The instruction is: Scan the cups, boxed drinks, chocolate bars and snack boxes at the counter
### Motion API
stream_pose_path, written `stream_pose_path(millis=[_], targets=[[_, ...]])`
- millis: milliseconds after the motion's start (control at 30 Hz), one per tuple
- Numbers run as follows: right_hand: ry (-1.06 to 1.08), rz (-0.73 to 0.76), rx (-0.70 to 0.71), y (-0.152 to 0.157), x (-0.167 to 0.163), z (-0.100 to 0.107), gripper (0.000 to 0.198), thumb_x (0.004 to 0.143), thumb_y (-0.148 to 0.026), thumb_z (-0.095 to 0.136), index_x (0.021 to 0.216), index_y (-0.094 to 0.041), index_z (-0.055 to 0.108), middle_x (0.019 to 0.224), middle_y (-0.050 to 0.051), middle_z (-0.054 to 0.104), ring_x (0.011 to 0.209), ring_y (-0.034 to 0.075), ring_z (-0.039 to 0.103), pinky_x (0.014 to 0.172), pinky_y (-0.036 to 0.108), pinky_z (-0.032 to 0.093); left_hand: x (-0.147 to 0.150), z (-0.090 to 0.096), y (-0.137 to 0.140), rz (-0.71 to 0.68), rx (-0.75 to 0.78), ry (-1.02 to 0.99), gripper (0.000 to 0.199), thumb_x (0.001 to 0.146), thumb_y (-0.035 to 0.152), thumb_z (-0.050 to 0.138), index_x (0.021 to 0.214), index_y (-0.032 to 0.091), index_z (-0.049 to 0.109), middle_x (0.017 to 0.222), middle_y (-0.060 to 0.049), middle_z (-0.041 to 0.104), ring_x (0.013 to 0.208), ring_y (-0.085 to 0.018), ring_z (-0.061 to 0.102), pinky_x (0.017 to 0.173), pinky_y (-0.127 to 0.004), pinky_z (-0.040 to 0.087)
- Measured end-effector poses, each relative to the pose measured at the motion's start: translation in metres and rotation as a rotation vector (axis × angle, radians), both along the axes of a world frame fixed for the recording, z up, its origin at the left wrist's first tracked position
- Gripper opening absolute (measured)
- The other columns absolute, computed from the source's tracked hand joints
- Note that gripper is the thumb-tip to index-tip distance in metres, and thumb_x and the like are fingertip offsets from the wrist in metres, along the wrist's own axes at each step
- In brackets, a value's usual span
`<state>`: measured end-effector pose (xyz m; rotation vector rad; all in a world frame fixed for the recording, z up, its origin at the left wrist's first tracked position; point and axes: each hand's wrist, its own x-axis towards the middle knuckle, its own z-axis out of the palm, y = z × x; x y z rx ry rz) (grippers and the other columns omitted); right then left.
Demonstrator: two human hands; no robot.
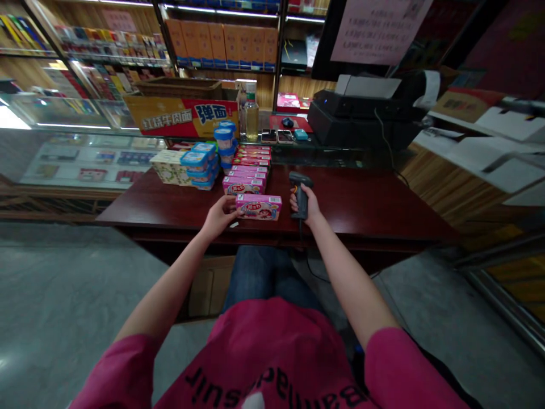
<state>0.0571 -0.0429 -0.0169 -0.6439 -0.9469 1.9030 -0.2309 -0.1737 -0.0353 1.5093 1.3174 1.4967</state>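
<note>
My left hand (221, 216) grips the left end of a pink snack box (259, 208), its printed front turned toward me near the table's front edge. Closed around the handle of a dark grey barcode scanner (301, 196) is my right hand (311, 203); the scanner's head points left and its cord hangs down over the edge. Behind the held box runs a row of similar pink and red boxes (249, 170). Blue-lidded tubs (200, 162) are stacked to their left, beside pale patterned boxes (172, 167).
The dark red wooden table (353, 199) meets a glass counter at the back. On that counter stand a noodle carton (183, 116), a bottle of yellowish liquid (251, 116), phones (276, 136) and a black printer-like machine (357, 116). A small white scrap (234, 225) lies near my left hand.
</note>
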Motion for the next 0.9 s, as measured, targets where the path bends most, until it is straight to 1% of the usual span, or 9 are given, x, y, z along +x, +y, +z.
stream_pose_path(millis=[133, 233, 367, 500, 600, 667, 733, 833, 900], targets=[[-0.037, 0.015, -0.004, -0.006, -0.031, -0.002, 0.037, 0.096, -0.057, 0.060, 0.090, -0.021, 0.058, 0.053, -0.005, 0.053, 0.038, 0.009, 0.043, 0.034, 0.020, 0.032, -0.034, -0.001, -0.004, 0.148, 0.032, 0.047, 0.054, 0.069, 0.038, 0.087, 0.116, 0.019, 0.065, 0.110, -0.008, 0.077, 0.103, -0.024, 0.074, 0.098, -0.045, 0.059], [-0.061, 0.001, -0.012, -0.009, -0.039, -0.003, 0.035, 0.096, -0.055, 0.061, 0.090, -0.020, 0.059, 0.053, -0.005, 0.055, 0.037, 0.010, 0.045, 0.034, 0.021, 0.033, -0.045, -0.003, 0.000, 0.195, 0.045, 0.051, 0.056, 0.068, 0.038, 0.086, 0.117, 0.019, 0.066, 0.112, -0.009, 0.077, 0.104, -0.025, 0.073, 0.100, -0.046, 0.058], [-0.058, -0.018, -0.025, -0.010, -0.038, -0.002, 0.033, 0.097, -0.051, 0.060, 0.090, -0.019, 0.060, 0.053, -0.004, 0.055, 0.038, 0.010, 0.045, 0.034, 0.021, 0.033, -0.044, -0.004, 0.008, 0.234, 0.066, 0.110, 0.052, 0.071, 0.037, 0.084, 0.117, 0.019, 0.068, 0.112, -0.009, 0.077, 0.106, -0.026, 0.073, 0.103, -0.046, 0.057], [-0.050, -0.012, -0.036, -0.010, -0.034, 0.000, 0.033, 0.098, -0.050, 0.058, 0.089, -0.019, 0.060, 0.052, -0.005, 0.055, 0.038, 0.009, 0.045, 0.034, 0.020, 0.032, -0.039, -0.005, 0.014, 0.309, 0.054, 0.107, 0.048, 0.072, 0.033, 0.084, 0.115, 0.019, 0.066, 0.107, -0.008, 0.075, 0.103, -0.025, 0.073, 0.099, -0.045, 0.059], [-0.059, 0.003, -0.044, -0.010, -0.033, 0.001, 0.033, 0.098, -0.051, 0.057, 0.089, -0.019, 0.061, 0.053, -0.004, 0.055, 0.039, 0.010, 0.046, 0.034, 0.020, 0.032, -0.037, -0.006, 0.014, 0.325, 0.069, 0.106, 0.048, 0.073, 0.028, 0.083, 0.116, 0.019, 0.063, 0.109, -0.008, 0.074, 0.102, -0.023, 0.073, 0.096, -0.043, 0.061], [-0.056, 0.005, -0.037, -0.010, -0.033, 0.001, 0.033, 0.098, -0.051, 0.058, 0.089, -0.019, 0.061, 0.053, -0.004, 0.055, 0.039, 0.010, 0.046, 0.034, 0.020, 0.032, -0.036, -0.006, 0.013, 0.336, 0.093, 0.136, 0.054, 0.073, 0.027, 0.084, 0.121, 0.019, 0.061, 0.112, -0.009, 0.072, 0.102, -0.024, 0.072, 0.094, -0.043, 0.061], [-0.050, 0.008, -0.029, -0.010, -0.033, 0.000, 0.034, 0.096, -0.053, 0.061, 0.089, -0.020, 0.060, 0.053, -0.004, 0.055, 0.039, 0.010, 0.046, 0.034, 0.020, 0.032, -0.034, -0.007, 0.011, 0.390, 0.116, 0.198, 0.064, 0.070, 0.027, 0.087, 0.128, 0.020, 0.059, 0.119, -0.011, 0.070, 0.105, -0.025, 0.071, 0.096, -0.045, 0.060], [-0.031, 0.016, -0.030, -0.010, -0.033, -0.001, 0.033, 0.096, -0.052, 0.061, 0.089, -0.020, 0.061, 0.054, -0.004, 0.056, 0.040, 0.010, 0.046, 0.034, 0.020, 0.033, -0.030, -0.008, 0.012, 0.498, 0.133, 0.309, 0.079, 0.066, 0.028, 0.091, 0.137, 0.020, 0.056, 0.130, -0.014, 0.065, 0.115, -0.028, 0.067, 0.105, -0.048, 0.055], [-0.022, 0.018, -0.037, -0.011, -0.032, -0.001, 0.032, 0.096, -0.051, 0.061, 0.089, -0.019, 0.061, 0.055, -0.004, 0.056, 0.040, 0.010, 0.046, 0.034, 0.020, 0.034, -0.026, -0.008, 0.015, 0.518, 0.121, 0.350, 0.081, 0.067, 0.030, 0.091, 0.139, 0.019, 0.056, 0.135, -0.016, 0.064, 0.123, -0.031, 0.064, 0.111, -0.050, 0.051]])
